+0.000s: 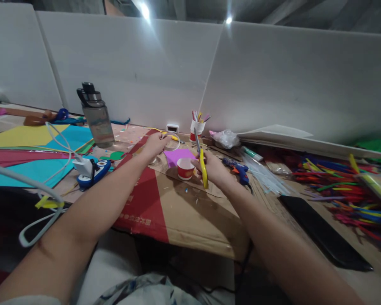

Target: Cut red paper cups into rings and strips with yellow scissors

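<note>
My left hand (155, 143) reaches over the far part of the cardboard sheet (190, 212), its fingers closed on the edge of a thin white ring (178, 147). In my right hand (209, 167) are scissors with yellow handles (203, 169), their blades pointing up and away. Just left of that hand stands a red and white paper cup (184, 169), its open top facing up; fingers of my right hand are close to its rim. A purple paper piece (174, 157) lies behind the cup.
A water bottle (98, 116) stands at the back left near coloured paper sheets (28, 167) and a power strip (97, 173). Pens stand in stacked cups (197, 128) at the back. To the right are a blue glue gun (239, 169), a black phone-like slab (324, 231) and coloured pipe cleaners (343, 182).
</note>
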`<action>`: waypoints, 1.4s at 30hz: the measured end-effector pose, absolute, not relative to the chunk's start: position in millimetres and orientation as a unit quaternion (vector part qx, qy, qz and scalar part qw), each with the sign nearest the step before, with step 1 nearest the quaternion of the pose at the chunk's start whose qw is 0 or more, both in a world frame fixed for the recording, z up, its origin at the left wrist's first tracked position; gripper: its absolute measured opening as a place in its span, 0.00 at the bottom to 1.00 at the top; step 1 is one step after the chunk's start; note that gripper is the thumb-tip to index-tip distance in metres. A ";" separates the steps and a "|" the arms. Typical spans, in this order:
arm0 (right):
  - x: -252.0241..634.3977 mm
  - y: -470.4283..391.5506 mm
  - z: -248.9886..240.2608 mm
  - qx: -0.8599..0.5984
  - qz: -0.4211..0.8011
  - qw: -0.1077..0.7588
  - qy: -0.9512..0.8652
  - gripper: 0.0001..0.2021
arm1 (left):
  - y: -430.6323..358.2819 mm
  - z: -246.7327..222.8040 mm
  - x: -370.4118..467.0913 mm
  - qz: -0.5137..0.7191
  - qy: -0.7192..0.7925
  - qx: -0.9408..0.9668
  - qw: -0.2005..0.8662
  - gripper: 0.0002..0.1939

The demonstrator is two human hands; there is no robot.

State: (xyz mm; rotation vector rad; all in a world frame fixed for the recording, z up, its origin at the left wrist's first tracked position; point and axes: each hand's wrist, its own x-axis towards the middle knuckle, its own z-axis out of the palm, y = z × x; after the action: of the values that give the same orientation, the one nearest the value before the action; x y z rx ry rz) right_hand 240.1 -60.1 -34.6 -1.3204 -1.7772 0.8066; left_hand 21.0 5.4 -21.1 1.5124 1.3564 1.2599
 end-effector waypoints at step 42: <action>240.8 -86.7 -16.5 -0.460 0.232 0.481 -0.709 0.19 | -36.7 9.3 56.7 0.606 0.328 0.563 0.456 0.15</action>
State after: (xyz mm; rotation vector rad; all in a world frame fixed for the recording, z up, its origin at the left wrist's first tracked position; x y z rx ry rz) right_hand 240.8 -86.7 -16.5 -1.1228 -1.7285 0.5654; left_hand 56.7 -36.7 9.3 1.3895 0.8090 1.4951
